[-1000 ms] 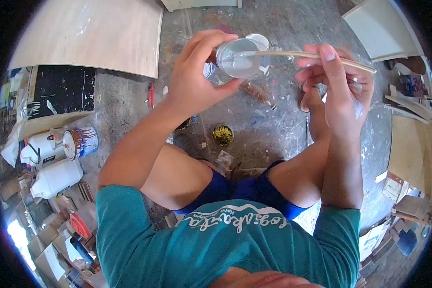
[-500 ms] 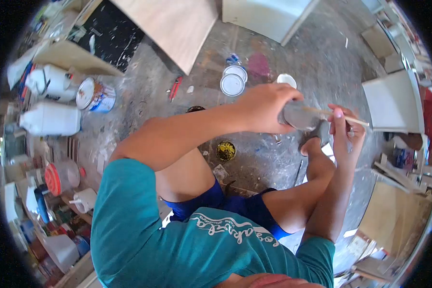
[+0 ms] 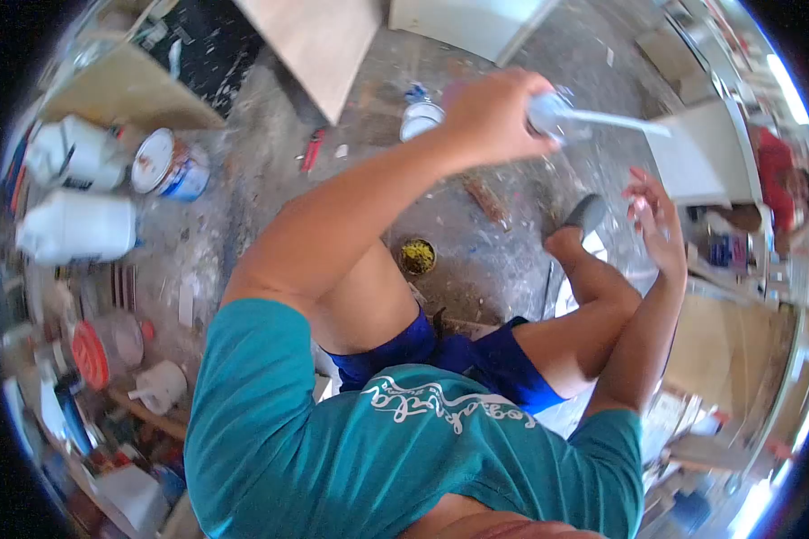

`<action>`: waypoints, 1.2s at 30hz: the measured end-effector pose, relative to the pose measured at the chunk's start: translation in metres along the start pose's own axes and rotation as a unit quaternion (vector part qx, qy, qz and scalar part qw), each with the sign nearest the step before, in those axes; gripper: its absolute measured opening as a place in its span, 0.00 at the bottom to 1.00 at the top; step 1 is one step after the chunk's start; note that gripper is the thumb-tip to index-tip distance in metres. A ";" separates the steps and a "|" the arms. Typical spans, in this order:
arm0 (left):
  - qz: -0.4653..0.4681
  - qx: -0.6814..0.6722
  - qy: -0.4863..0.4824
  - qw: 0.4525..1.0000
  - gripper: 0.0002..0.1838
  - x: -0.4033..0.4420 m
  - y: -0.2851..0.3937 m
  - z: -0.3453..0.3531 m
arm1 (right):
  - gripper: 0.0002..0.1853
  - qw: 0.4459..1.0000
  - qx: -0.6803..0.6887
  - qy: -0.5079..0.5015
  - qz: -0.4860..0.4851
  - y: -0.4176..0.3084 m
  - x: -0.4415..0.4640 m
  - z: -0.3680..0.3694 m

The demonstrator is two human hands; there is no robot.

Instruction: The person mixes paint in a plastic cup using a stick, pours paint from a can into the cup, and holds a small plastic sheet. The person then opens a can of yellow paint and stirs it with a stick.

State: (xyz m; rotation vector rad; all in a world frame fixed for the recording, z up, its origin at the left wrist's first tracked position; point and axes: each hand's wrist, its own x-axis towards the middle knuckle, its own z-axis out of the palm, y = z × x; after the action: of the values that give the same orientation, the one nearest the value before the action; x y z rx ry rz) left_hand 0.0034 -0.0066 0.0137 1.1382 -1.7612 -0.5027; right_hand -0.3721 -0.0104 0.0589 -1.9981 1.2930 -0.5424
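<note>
My left hand (image 3: pixel 499 117) is stretched out over the floor, fingers wrapped round a clear container (image 3: pixel 548 117). A pale stick (image 3: pixel 620 122) juts from it toward the right, smeared by motion; whether it rests inside or against the container I cannot tell. Apart from both, my right hand (image 3: pixel 654 220) is raised above my right shin, fingers spread, with nothing visible in it. On the floor between my legs stands a small can (image 3: pixel 417 256) with yellow stuff in it. White lids (image 3: pixel 421 119) lie partly behind my left forearm.
A paint can (image 3: pixel 171 166) and white jugs (image 3: pixel 85 225) stand at left. A red cutter-like tool (image 3: pixel 313 150) and a brown cylindrical piece (image 3: pixel 485 199) lie on the floor. Pale panels (image 3: pixel 324 45) stand ahead. A person in red (image 3: pixel 776 171) is at far right.
My left hand has moved forward with the clear container. My right hand has let go of the stick and drawn apart from it, fingers opening. The view has shifted slightly.
</note>
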 end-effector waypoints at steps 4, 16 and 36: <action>0.011 0.048 0.047 0.998 0.36 0.008 -0.013 -0.022 | 0.28 0.996 -0.076 0.010 0.037 -0.033 0.004 -0.030; -0.100 -0.016 0.030 0.994 0.34 0.023 -0.031 -0.024 | 0.28 0.982 -0.180 -0.043 -0.023 0.044 0.049 -0.005; 0.038 0.013 -0.192 0.981 0.35 0.004 0.002 0.002 | 0.17 0.956 0.044 0.212 -0.196 -0.098 0.091 0.052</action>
State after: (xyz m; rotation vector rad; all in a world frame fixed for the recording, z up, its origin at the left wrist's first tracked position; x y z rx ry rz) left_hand -0.0001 -0.0094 0.0164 1.0369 -2.1399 -0.6900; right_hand -0.2389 -0.0497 0.0940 -2.1438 1.0764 -1.2517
